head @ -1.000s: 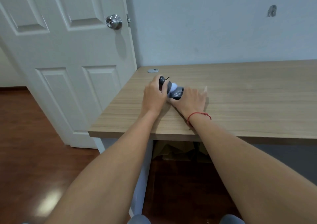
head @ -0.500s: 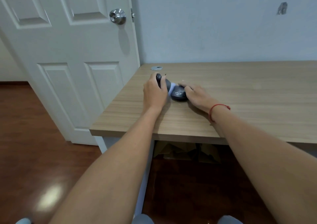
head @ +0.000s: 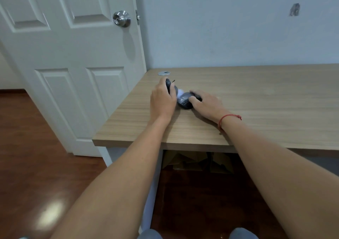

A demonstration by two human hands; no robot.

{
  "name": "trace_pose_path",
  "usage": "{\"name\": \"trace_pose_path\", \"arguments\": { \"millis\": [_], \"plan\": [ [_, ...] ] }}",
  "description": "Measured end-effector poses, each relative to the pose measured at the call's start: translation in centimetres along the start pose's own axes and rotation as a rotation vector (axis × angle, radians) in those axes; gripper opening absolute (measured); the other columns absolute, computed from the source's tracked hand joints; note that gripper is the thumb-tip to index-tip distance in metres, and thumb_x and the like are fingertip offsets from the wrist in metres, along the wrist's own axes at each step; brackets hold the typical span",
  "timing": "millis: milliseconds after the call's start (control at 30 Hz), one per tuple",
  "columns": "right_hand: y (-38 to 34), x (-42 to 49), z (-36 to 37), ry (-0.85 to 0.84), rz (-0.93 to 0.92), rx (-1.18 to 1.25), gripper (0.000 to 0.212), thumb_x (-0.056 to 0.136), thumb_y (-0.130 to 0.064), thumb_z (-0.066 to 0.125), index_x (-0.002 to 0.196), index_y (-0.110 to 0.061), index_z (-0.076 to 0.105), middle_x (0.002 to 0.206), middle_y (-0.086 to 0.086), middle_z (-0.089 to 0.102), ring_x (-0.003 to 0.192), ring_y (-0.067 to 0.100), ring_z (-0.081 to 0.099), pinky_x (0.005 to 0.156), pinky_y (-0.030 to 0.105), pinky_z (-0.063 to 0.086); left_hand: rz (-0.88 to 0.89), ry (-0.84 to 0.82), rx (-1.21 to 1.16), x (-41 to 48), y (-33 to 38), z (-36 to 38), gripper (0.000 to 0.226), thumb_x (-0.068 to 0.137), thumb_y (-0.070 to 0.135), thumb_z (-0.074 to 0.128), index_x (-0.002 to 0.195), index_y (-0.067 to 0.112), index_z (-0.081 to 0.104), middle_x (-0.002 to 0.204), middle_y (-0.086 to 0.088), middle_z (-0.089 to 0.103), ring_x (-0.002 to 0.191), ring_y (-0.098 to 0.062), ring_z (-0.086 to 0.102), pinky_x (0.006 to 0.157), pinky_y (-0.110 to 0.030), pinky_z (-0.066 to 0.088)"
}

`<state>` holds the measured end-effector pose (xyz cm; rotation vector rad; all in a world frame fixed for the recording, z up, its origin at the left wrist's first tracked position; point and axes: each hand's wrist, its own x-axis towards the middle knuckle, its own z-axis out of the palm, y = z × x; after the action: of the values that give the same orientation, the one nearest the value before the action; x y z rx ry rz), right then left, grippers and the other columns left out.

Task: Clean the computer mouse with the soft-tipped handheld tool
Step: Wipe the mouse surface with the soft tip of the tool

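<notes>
A dark grey computer mouse lies on the wooden desk near its left end. My right hand rests on the mouse from the right, its fingers wrapped over the far side. My left hand grips a dark handheld tool. The tool's pale soft tip touches the mouse's far left edge. My left palm hides most of the tool's body.
A small round silver disc lies at the desk's back left corner. A white panelled door with a metal knob stands to the left. Cardboard sits under the desk. The wall runs right behind the desk.
My right hand turned from lying flat beside the mouse to holding it from the right. The mouse has shifted slightly toward me. The tool tip stays against it.
</notes>
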<state>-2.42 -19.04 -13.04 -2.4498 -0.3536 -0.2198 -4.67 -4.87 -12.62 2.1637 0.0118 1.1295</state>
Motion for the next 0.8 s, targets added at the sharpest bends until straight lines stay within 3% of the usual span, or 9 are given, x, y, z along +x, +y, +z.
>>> {"name": "trace_pose_path", "arguments": {
  "millis": [100, 200, 267, 400, 567, 633, 700, 800],
  "plan": [
    [0.23, -0.13, -0.09, 0.018, -0.006, -0.042, 0.047, 0.096, -0.044, 0.042, 0.14, -0.028, 0.05, 0.143, 0.002, 0.056, 0.135, 0.024, 0.047, 0.116, 0.042, 0.028, -0.008, 0.006, 0.076, 0.12, -0.04, -0.07, 0.016, 0.095, 0.018, 0.05, 0.095, 0.003, 0.057, 0.083, -0.016, 0.065, 0.08, -0.033, 0.06, 0.064, -0.031, 0.036],
    [0.22, -0.42, 0.01, 0.021, 0.037, -0.154, 0.055, 0.095, -0.055, 0.039, 0.142, -0.029, 0.046, 0.142, 0.013, 0.051, 0.136, 0.03, 0.041, 0.116, 0.044, 0.025, 0.022, 0.061, -0.118, -0.04, 0.62, -0.45, 0.023, 0.096, 0.02, 0.051, 0.11, 0.004, 0.059, 0.09, -0.013, 0.067, 0.083, -0.029, 0.063, 0.073, -0.034, 0.049],
    [0.06, -0.49, 0.09, 0.013, 0.054, -0.17, 0.058, 0.093, -0.059, 0.039, 0.142, -0.028, 0.044, 0.141, 0.015, 0.05, 0.136, 0.032, 0.04, 0.119, 0.047, 0.021, 0.028, 0.031, -0.104, -0.11, 0.56, -0.41, 0.025, 0.096, 0.021, 0.052, 0.113, 0.004, 0.059, 0.092, -0.013, 0.068, 0.085, -0.028, 0.064, 0.074, -0.033, 0.048],
    [0.09, -0.32, 0.02, 0.021, 0.034, -0.094, 0.056, 0.094, -0.05, 0.045, 0.139, -0.017, 0.045, 0.138, 0.007, 0.057, 0.133, 0.027, 0.046, 0.121, 0.048, 0.016, -0.036, 0.045, 0.051, -0.13, 0.03, -0.22, 0.018, 0.096, 0.017, 0.049, 0.103, 0.002, 0.057, 0.086, -0.015, 0.065, 0.082, -0.033, 0.06, 0.064, -0.026, 0.031],
    [0.27, -0.57, -0.07, -0.016, -0.009, -0.069, 0.061, 0.097, -0.046, 0.044, 0.146, -0.013, 0.035, 0.143, 0.008, 0.054, 0.137, 0.03, 0.044, 0.122, 0.047, 0.011, 0.014, 0.053, -0.069, -0.16, 0.7, -0.34, 0.03, 0.097, 0.022, 0.051, 0.123, 0.006, 0.055, 0.098, -0.012, 0.068, 0.091, -0.028, 0.063, 0.075, -0.029, 0.044],
    [0.4, -0.45, 0.02, -0.028, -0.009, -0.108, 0.064, 0.096, -0.05, 0.044, 0.146, -0.012, 0.035, 0.142, 0.012, 0.054, 0.136, 0.034, 0.043, 0.122, 0.046, 0.016, -0.006, 0.027, -0.027, -0.21, 0.53, -0.17, 0.031, 0.096, 0.022, 0.052, 0.123, 0.006, 0.054, 0.104, -0.013, 0.068, 0.096, -0.029, 0.063, 0.08, -0.031, 0.044],
    [0.53, -0.29, 0.1, -0.022, -0.013, -0.138, 0.059, 0.094, -0.054, 0.045, 0.135, -0.012, 0.046, 0.134, 0.014, 0.059, 0.128, 0.035, 0.049, 0.116, 0.045, 0.027, -0.083, 0.054, 0.038, 0.01, 0.0, -0.19, 0.026, 0.096, 0.02, 0.051, 0.115, 0.003, 0.056, 0.102, -0.015, 0.067, 0.096, -0.034, 0.061, 0.078, -0.033, 0.042],
    [0.67, -0.31, 0.05, -0.001, -0.012, -0.055, 0.059, 0.088, -0.054, 0.057, 0.13, -0.013, 0.052, 0.129, 0.013, 0.06, 0.123, 0.032, 0.05, 0.108, 0.044, 0.038, -0.085, 0.116, -0.055, 0.12, 0.2, -0.43, 0.025, 0.096, 0.022, 0.053, 0.113, 0.004, 0.058, 0.096, -0.013, 0.068, 0.088, -0.029, 0.063, 0.073, -0.027, 0.041]
  ]
}}
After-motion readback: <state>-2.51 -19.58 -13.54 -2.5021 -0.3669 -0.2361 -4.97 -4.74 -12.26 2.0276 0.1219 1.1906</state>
